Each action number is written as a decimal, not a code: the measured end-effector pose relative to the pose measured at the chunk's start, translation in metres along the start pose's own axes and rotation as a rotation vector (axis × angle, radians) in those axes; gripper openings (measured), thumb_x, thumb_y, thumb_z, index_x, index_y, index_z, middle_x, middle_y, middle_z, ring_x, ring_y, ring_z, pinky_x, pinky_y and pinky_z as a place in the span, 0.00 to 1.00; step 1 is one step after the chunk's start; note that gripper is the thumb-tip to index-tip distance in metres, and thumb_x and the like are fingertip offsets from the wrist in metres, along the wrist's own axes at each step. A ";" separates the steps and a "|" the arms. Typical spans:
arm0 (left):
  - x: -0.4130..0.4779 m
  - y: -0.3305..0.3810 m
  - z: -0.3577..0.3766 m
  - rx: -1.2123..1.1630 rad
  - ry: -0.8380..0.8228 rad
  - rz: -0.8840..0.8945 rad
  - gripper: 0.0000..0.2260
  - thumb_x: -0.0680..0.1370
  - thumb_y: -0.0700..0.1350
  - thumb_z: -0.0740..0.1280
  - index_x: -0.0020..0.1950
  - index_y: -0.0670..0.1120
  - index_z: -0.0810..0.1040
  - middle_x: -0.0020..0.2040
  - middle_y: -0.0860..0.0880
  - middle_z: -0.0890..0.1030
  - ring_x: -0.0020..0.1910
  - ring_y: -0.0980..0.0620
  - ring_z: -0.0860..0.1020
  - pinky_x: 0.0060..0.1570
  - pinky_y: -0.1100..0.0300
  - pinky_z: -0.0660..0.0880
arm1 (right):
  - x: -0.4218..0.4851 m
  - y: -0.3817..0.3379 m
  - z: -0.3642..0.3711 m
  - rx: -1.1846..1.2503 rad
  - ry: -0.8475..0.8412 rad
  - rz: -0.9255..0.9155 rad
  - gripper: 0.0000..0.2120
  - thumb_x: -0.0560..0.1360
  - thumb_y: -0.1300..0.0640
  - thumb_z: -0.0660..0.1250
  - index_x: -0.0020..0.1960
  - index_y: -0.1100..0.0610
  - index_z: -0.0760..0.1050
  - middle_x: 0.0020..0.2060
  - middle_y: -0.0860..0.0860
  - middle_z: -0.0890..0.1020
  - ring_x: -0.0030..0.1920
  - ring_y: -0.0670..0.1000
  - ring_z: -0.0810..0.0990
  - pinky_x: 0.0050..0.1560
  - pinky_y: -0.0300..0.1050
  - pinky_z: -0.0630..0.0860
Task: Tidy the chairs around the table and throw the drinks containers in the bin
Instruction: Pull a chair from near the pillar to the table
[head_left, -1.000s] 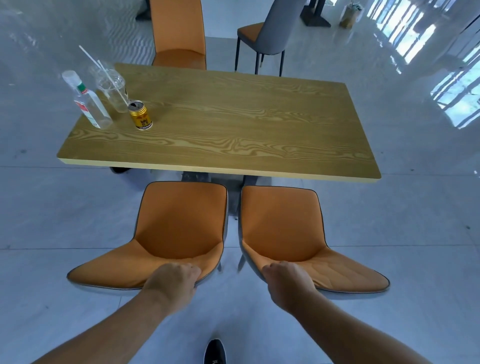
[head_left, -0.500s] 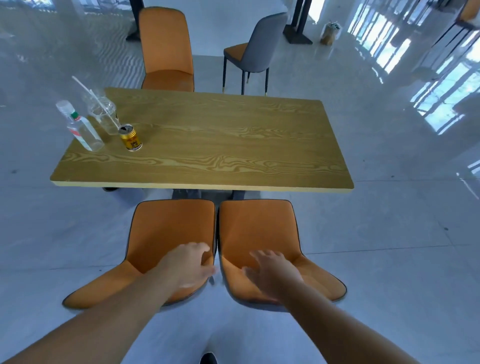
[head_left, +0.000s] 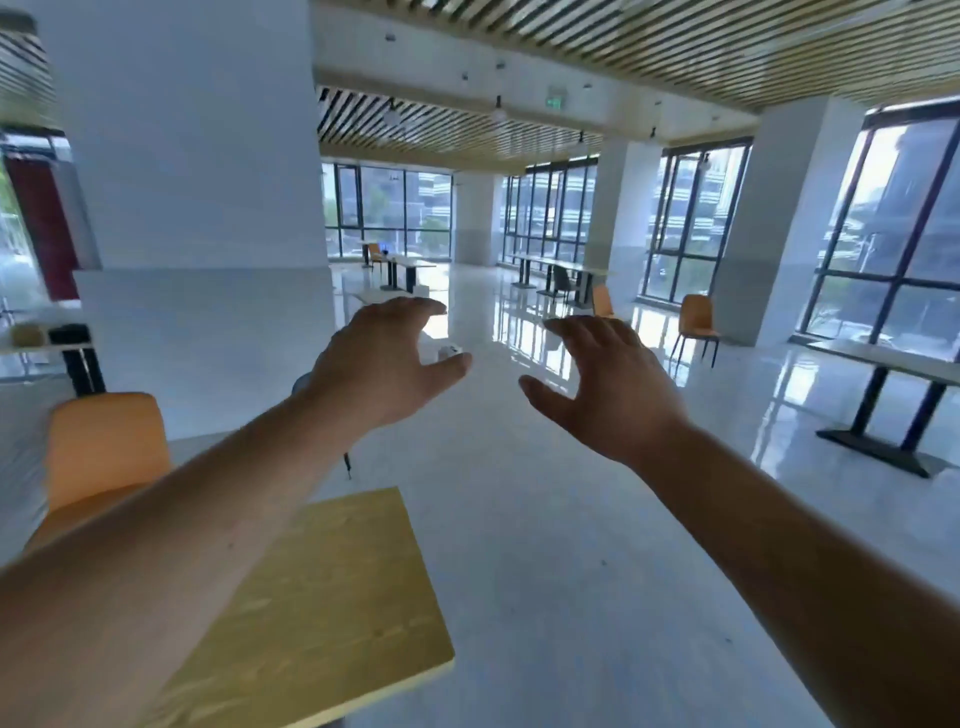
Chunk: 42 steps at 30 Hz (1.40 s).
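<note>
My view is raised toward the room. My left hand (head_left: 384, 358) and my right hand (head_left: 608, 384) are stretched out in front of me in the air, fingers spread, holding nothing. Below my left arm lies the right end of the wooden table (head_left: 332, 613). An orange chair (head_left: 104, 447) stands at the table's far side on the left. A grey chair is mostly hidden behind my left wrist; only a leg (head_left: 347, 465) shows. The two near chairs, the bottle, the cup and the can are out of view.
A wide white pillar (head_left: 197, 208) rises behind the table. Glossy tiled floor (head_left: 545, 519) stretches ahead and to the right. A black-legged table (head_left: 893, 395) stands at the right, a lone orange chair (head_left: 696, 322) near the windows, more tables and chairs far back.
Both hands have let go of the two near orange chairs and risen into the air. The camera has tilted up from the table to the room.
</note>
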<state>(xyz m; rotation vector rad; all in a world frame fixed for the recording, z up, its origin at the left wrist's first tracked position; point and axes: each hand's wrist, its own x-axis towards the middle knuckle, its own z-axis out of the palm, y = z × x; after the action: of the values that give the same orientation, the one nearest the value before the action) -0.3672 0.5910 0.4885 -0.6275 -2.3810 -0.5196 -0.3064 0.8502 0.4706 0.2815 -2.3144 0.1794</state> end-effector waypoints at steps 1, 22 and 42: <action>0.022 0.029 0.007 -0.017 0.006 0.012 0.36 0.72 0.75 0.62 0.74 0.58 0.68 0.72 0.53 0.74 0.68 0.48 0.72 0.61 0.48 0.74 | 0.005 0.027 -0.020 -0.018 0.026 0.001 0.35 0.75 0.30 0.62 0.74 0.50 0.70 0.68 0.50 0.77 0.70 0.57 0.71 0.67 0.57 0.71; 0.232 0.143 0.372 -0.010 -0.120 0.128 0.34 0.71 0.75 0.59 0.70 0.57 0.71 0.70 0.54 0.76 0.66 0.50 0.74 0.58 0.48 0.75 | 0.063 0.378 0.115 -0.156 -0.215 0.100 0.37 0.75 0.24 0.53 0.76 0.45 0.65 0.73 0.46 0.73 0.73 0.51 0.66 0.70 0.55 0.68; 0.540 -0.097 0.607 0.134 -0.355 -0.104 0.28 0.72 0.75 0.61 0.64 0.59 0.75 0.58 0.57 0.82 0.53 0.53 0.78 0.48 0.54 0.78 | 0.366 0.570 0.473 -0.022 -0.368 -0.003 0.35 0.75 0.23 0.50 0.64 0.45 0.78 0.59 0.45 0.82 0.64 0.50 0.74 0.60 0.51 0.72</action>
<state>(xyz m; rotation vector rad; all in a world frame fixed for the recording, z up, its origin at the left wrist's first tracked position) -1.0771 0.9819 0.3724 -0.5754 -2.7677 -0.3069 -1.0275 1.2446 0.3896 0.3297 -2.6783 0.1065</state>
